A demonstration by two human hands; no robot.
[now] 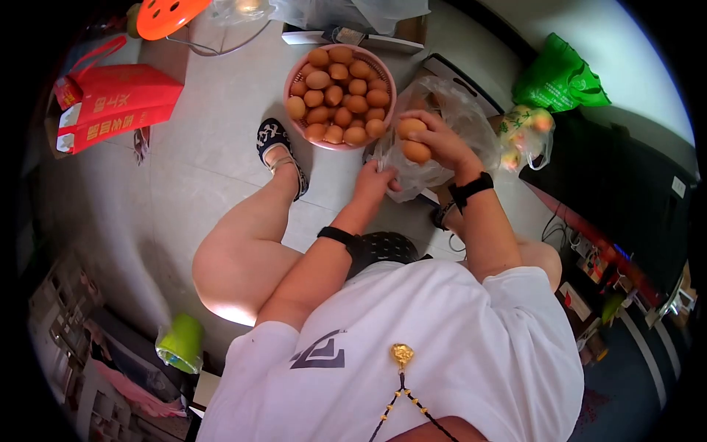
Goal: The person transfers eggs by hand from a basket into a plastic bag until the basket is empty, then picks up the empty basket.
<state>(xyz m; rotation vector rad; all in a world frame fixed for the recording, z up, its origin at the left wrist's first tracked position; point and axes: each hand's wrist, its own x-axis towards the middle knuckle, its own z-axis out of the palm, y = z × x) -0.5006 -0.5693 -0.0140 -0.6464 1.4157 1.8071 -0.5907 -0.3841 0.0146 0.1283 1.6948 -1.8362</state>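
Two brown eggs are gripped in my right hand, one beside the other, over the mouth of a clear plastic bag. My left hand is closed on the near left edge of that bag. What lies inside the bag is hard to make out. Just left of it stands a round pink basket heaped with several brown eggs.
A red gift box stands at the left, an orange stool seat above it. To the right are a green bag and a bag of fruit. A green bin sits lower left. My feet flank the work area.
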